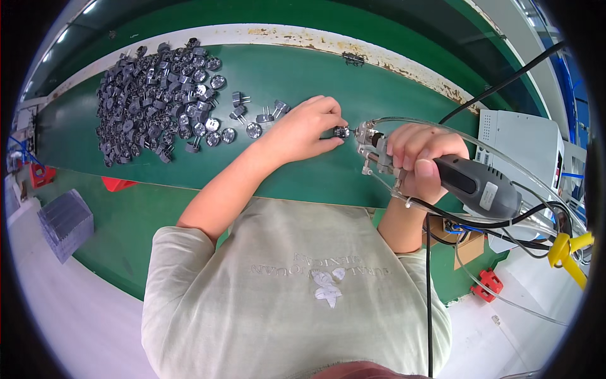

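Note:
My left hand (pixel 306 131) rests low over the green tabletop, its fingertips closed on a small round black plug-like part (pixel 341 132). Wrapped in my right hand (pixel 421 155) is a grey-and-black electric screwdriver (pixel 483 184), lying sideways with its tip toward the left. The screwdriver's metal nose (pixel 365 134), fitted with clear tubes, comes right up to the held part; whether they touch I cannot tell. Several loose black parts with metal pins (pixel 264 118) lie just left of my left hand.
A large heap of similar black parts (pixel 151 101) covers the table's left side. At the right stands a white machine (pixel 524 142). Cables and clear tubing run around the screwdriver, near a yellow tie (pixel 568 249). A rusty white ledge (pixel 303 35) borders the far side.

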The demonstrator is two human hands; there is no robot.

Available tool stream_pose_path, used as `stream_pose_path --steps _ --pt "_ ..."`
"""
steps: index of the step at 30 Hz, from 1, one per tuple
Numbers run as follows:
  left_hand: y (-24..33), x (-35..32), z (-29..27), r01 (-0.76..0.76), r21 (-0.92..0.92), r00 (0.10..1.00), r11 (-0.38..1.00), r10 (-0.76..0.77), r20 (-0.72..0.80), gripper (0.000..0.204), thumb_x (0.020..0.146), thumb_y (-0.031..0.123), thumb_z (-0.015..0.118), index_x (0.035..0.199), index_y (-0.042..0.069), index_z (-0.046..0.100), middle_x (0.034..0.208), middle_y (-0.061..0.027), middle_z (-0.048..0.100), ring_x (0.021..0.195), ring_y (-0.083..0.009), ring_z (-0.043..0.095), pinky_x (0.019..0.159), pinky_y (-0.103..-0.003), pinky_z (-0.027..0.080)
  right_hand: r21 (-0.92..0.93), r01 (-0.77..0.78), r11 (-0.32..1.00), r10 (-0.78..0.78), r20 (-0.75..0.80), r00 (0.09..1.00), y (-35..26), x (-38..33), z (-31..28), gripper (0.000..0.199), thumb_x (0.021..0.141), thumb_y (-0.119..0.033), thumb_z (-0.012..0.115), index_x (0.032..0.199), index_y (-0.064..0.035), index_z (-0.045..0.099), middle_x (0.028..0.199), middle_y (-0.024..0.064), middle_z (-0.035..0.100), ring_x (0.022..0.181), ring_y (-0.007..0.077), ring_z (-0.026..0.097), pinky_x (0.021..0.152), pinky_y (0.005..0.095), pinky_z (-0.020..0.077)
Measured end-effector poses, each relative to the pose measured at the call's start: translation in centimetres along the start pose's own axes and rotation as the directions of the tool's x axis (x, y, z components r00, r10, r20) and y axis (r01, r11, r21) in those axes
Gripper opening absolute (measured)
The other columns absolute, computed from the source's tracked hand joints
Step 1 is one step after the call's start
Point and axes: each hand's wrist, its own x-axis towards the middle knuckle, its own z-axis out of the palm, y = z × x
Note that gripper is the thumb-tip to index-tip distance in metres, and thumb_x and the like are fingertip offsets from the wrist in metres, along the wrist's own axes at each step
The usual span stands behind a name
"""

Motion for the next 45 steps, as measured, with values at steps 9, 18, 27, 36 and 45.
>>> stream_pose_path --steps 9,18,27,36,45 --pt "-0.5 -0.1 0.1 -0.015 0.002 1.000 1.000 0.015 -0.015 0.031 0.078 0.012 0.084 0.107 0.003 0.074 0.106 -0.0081 0.063 0.102 -0.0285 0.062 0.089 -0.039 0.054 -0.100 -0.053 0.994 0.057 0.038 0.998 -0.3 0.1 0.6 0.019 0.092 -0.013 0.073 0.090 -0.0057 0.055 0.068 0.0068 0.059 0.054 0.0202 0.057 0.057 0.0397 0.0521" --pt "-0.6 -0.2 0.4 -0.031 -0.006 0.999 1.000 0.031 -0.025 0.029 0.079 0.014 0.083 0.103 0.002 0.074 0.104 -0.0087 0.063 0.101 -0.0299 0.062 0.090 -0.041 0.053 -0.121 -0.061 0.991 0.074 0.104 0.992 -0.3 0.9 1.3 0.022 0.078 0.007 0.075 0.082 -0.0015 0.055 0.066 0.0101 0.061 0.057 0.0194 0.059 0.058 0.0344 0.0537" --pt "-0.3 0.1 0.0 -0.040 -0.021 0.999 0.999 0.039 -0.017 0.028 0.077 0.012 0.083 0.102 0.001 0.074 0.101 -0.0096 0.063 0.103 -0.0312 0.061 0.092 -0.041 0.052 -0.245 -0.127 0.961 0.173 0.176 0.969 0.1 1.3 2.3 0.029 0.074 0.008 0.080 0.089 -0.0052 0.059 0.070 0.0060 0.066 0.059 0.0159 0.060 0.058 0.0315 0.0503" --pt "-0.6 -0.4 -0.1 0.007 -0.046 1.000 0.999 -0.008 -0.014 0.032 0.077 0.010 0.080 0.108 0.002 0.073 0.114 -0.0105 0.065 0.111 -0.0304 0.062 0.097 -0.039 0.052 -0.082 -0.055 0.995 0.064 0.109 0.992 -3.6 1.2 1.6 0.022 0.093 -0.021 0.069 0.091 -0.0068 0.053 0.065 0.0048 0.055 0.052 0.0187 0.054 0.055 0.0394 0.0515" --pt "-0.9 -0.5 0.0 -0.016 -0.045 1.000 0.999 0.016 0.000 0.029 0.079 0.009 0.078 0.107 0.001 0.073 0.114 -0.0104 0.065 0.109 -0.0303 0.063 0.096 -0.040 0.053 0.057 -0.098 0.994 0.094 0.066 0.993 -0.8 0.1 1.1 0.024 0.091 -0.010 0.078 0.092 -0.0038 0.054 0.067 0.0073 0.059 0.053 0.0193 0.056 0.055 0.0378 0.0504"
